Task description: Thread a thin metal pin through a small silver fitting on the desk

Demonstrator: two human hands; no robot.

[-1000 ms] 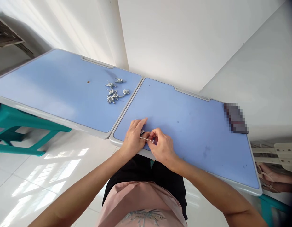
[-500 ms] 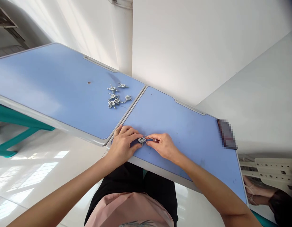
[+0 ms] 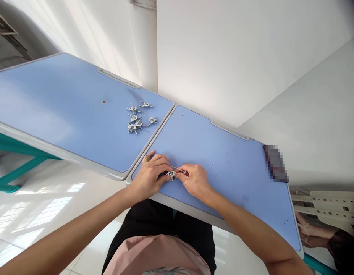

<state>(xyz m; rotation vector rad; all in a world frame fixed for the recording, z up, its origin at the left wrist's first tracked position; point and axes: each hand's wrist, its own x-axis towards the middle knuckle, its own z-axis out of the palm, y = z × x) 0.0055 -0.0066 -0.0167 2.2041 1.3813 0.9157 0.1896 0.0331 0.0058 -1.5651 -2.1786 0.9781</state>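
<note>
Starting at the far left, a teal plastic stool (image 3: pixel 13 168) pokes out beneath the left panel of the blue counter (image 3: pixel 50 103), over a glossy white tile floor (image 3: pixel 42 217). Out on that panel, at ten o'clock from the hands, sits a loose cluster of small cast-metal fittings (image 3: pixel 135 121), about half a dozen, some touching, with one lying just apart from the rest. Moving right, the left hand (image 3: pixel 149 177) rests at the seam between the panels, fingers (image 3: pixel 159 162) curled closed around a small metal fitting (image 3: pixel 171 175), which sits right at the fingertips, just above the counter. Touching that fitting, a thin metal pin (image 3: pixel 178 169) runs out toward the right hand (image 3: pixel 195 181), whose fingertips are pinched tight on its far end, so both grips are closed and working together at six o'clock on the right panel (image 3: pixel 236 179). At three o'clock, on that panel's far edge, lies a pixelated object (image 3: pixel 275 163), too blurred to name. Beyond it, at four o'clock, a white perforated plastic rack (image 3: pixel 334 202) stands above a sandalled foot (image 3: pixel 308 238).
</note>
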